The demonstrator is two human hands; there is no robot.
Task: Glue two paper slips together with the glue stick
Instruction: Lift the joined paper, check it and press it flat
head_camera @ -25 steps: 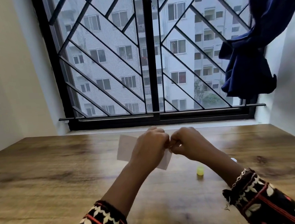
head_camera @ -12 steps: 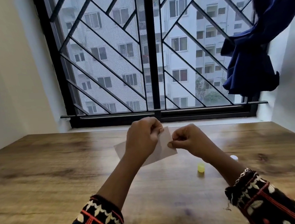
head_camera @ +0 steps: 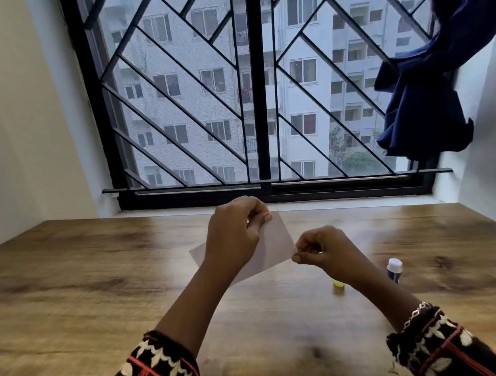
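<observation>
Hands parted: left hand (head_camera: 235,234) pinches paper slip (head_camera: 278,245) top, right hand (head_camera: 321,249) corner.

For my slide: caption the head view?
Both hands pinch white paper above wooden table; glue stick waits.

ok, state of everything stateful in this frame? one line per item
left hand: pinching the paper's upper edge
right hand: pinching the paper's lower right corner
paper: held above the table, tilted; one slip or two, can't tell
glue stick: standing on the table, uncapped
yellow cap: on the table, off the stick
curtain: bunched at the right of the window
</observation>
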